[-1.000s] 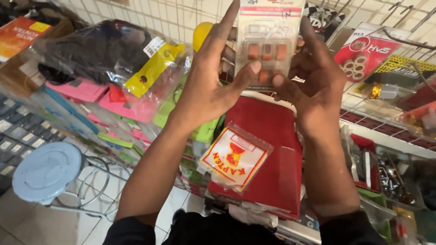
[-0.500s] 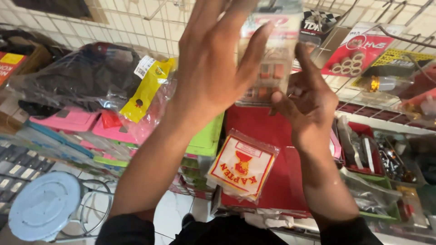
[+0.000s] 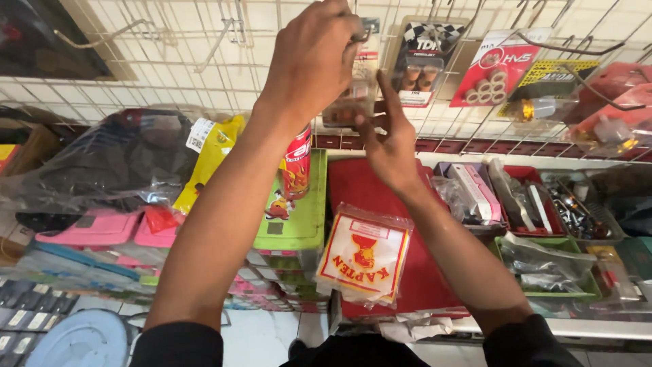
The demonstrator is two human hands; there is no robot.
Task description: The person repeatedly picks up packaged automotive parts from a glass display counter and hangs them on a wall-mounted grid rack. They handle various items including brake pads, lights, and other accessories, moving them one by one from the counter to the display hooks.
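1. The left hand (image 3: 314,58), top centre of the frame, is closed in a pinch at the top edge of a clear blister pack of small rollers (image 3: 352,88), right where a wire hook (image 3: 362,30) comes off the wire grid wall (image 3: 170,64); the grip sits high, seemingly so the pack's hanging hole can meet the hook
2. The right hand (image 3: 388,146), just below and right, has its fingers spread and pressed to the pack's lower edge, thumb pointing up, steadying it from behind
3. The pack hangs upright against the grid, just left of a second roller pack with a chequered card (image 3: 420,64); the two nearly touch, leaving little side room
4. More open grid and bare hooks lie toward the upper left
5. Below the hands, a red tray (image 3: 401,272) carries a clear bag with a red-and-yellow label (image 3: 363,258), well under the pack, so the forearms have open room above it
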